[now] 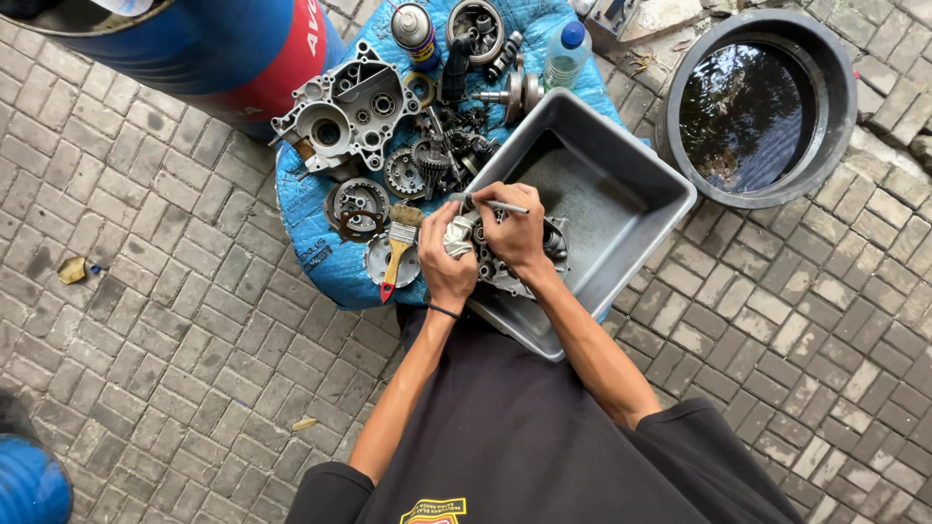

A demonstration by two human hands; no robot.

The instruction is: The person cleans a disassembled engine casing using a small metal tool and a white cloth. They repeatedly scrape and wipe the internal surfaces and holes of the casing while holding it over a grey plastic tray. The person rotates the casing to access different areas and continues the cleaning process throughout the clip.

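Observation:
My left hand (445, 260) grips a crumpled white rag (458, 236) at the near left edge of a grey plastic tub (621, 155). My right hand (515, 228) holds a thin metal tool (497, 206) like a pen, its tip pointing right. Under both hands a metal engine casing (505, 272) lies in the tub, mostly hidden by my hands.
A blue sheet (320, 262) carries an engine case half (345, 112), gears, a spray can (414, 31), a plastic bottle (565, 53) and a red-handled brush (398, 252). A black basin of water (748, 107) stands right, a blue and red drum (223, 49) upper left.

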